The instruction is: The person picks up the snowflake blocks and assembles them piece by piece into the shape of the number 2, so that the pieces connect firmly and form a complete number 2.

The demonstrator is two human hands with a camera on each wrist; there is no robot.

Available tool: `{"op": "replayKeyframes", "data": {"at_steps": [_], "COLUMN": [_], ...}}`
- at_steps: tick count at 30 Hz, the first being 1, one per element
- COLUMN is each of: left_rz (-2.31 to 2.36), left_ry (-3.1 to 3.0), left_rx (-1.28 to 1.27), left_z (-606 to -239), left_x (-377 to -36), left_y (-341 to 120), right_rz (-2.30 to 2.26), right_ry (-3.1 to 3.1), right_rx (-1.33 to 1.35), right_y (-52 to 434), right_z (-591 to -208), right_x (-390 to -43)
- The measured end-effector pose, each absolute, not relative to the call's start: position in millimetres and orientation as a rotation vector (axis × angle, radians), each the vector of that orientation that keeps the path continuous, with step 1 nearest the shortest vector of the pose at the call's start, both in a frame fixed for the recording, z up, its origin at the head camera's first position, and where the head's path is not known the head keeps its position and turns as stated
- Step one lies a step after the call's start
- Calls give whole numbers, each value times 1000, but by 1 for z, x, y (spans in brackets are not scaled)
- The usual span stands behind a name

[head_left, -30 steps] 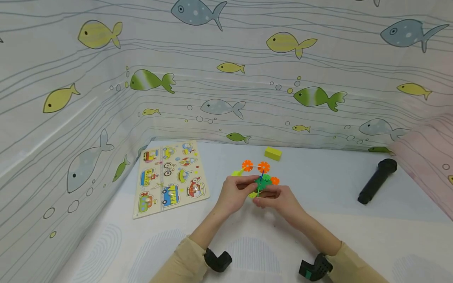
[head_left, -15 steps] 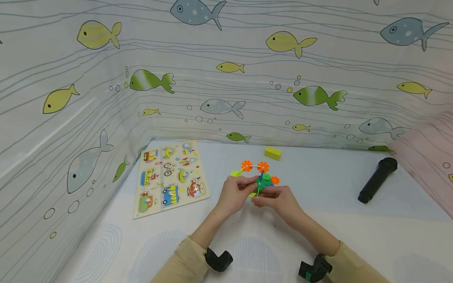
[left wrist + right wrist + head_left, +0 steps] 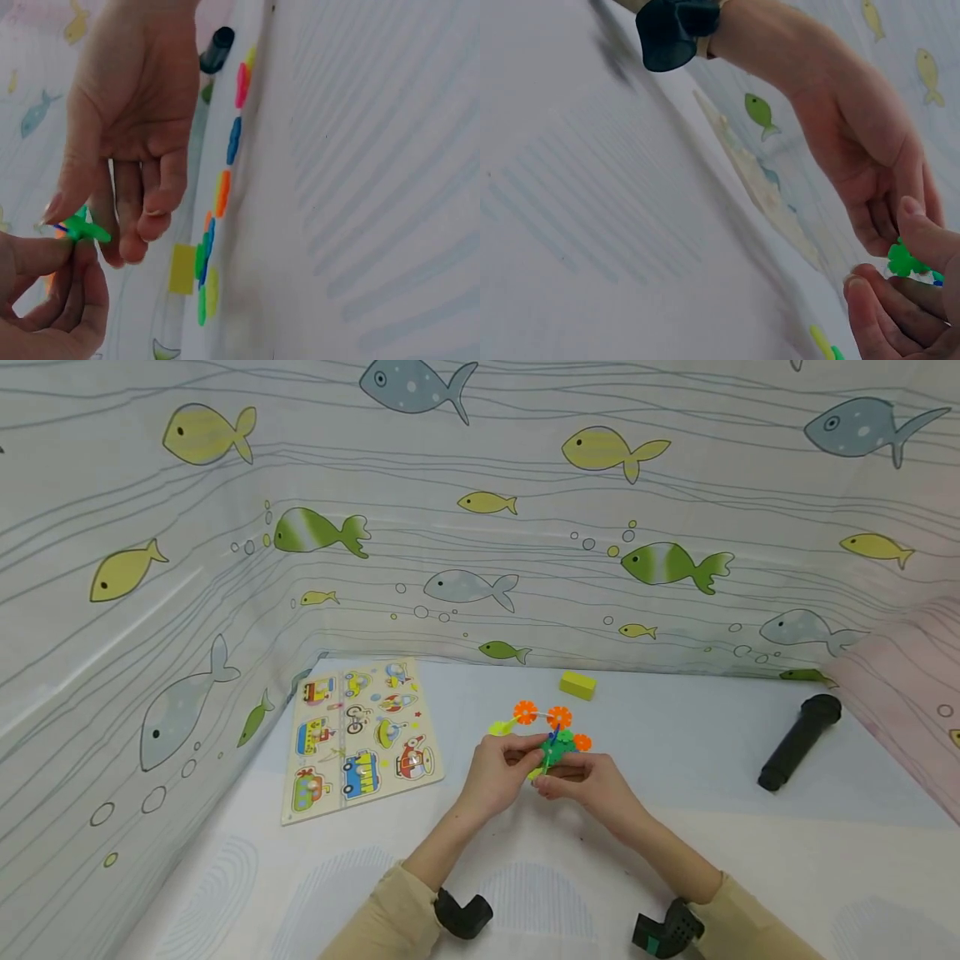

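Note:
My left hand (image 3: 495, 772) pinches a green notched snowflake disc (image 3: 91, 229) between thumb and fingers. My right hand (image 3: 597, 783) grips the same small joined piece from the other side, thumb and fingertips at its edge. A bit of blue (image 3: 939, 277) shows beside the green, mostly hidden by the fingers. Just behind the hands, more snowflake discs lie on the table: two orange discs (image 3: 526, 712) side by side with a white link, a third orange disc (image 3: 582, 742), and a yellow disc (image 3: 500, 727). Pink (image 3: 241, 84) and blue discs (image 3: 234, 141) also show, edge-on, in the left wrist view.
A wooden picture puzzle board (image 3: 337, 806) with vehicle pieces lies at the left. Behind the discs sits a yellow block (image 3: 578, 686). A black microphone-like cylinder (image 3: 799, 743) lies at the right. A fish-patterned curtain (image 3: 555, 610) borders the table's back.
Both hands stay almost in place. The held piece turns slightly between the fingertips, and more blue shows along its edge now.

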State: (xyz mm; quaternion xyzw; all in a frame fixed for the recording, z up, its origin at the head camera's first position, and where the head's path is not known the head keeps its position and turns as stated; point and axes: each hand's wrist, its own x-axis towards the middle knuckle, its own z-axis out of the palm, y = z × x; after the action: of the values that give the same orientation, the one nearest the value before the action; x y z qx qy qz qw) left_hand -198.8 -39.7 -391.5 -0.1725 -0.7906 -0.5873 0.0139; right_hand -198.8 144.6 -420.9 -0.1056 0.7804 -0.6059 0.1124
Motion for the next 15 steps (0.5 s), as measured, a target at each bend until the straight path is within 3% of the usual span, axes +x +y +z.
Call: {"op": "replayKeyframes", "data": {"at_steps": [15], "left_rz": [-1751], "left_ry": [-2600], "left_rx": [-627], "left_z": [-391], "left_x": [-199], "left_y": [-41], "right_rz": [-1919], "right_ry": [2284], "right_rx": [-176], "right_y": [153], "right_z": [-412], "right_x": [-200]}}
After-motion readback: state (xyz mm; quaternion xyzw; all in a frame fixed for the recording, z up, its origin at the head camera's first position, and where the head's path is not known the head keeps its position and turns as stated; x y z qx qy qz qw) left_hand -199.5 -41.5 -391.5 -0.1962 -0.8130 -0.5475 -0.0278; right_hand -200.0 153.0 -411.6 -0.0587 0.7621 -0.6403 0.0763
